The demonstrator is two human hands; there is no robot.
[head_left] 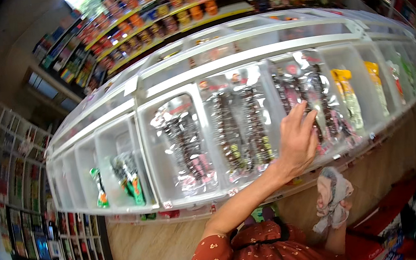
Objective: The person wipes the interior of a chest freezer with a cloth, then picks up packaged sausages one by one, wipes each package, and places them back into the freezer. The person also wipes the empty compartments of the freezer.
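My left hand (299,137) reaches over a clear plastic bin of long packets (320,99) with dark contents. Its fingers are slightly apart at the packets; whether they touch one is unclear. Lower right, my right hand (344,204) grips a crumpled, pale cloth (332,192) with a grey patch, away from the bins. Left of my left hand, more long dark packets lie in two neighbouring bins, one pair (241,125) beside it and another group (186,144) farther left. Yellow-topped packets (347,96) lie in bins to the right.
Green packets (131,179) lie in bins at the left. A white rail (245,52) runs behind the front bins, with more bins beyond. Shelves of tubs (175,0) stand at the back, wire racks (20,170) at the left. Red boxes (372,242) stand lower right on the wood-look floor (140,245).
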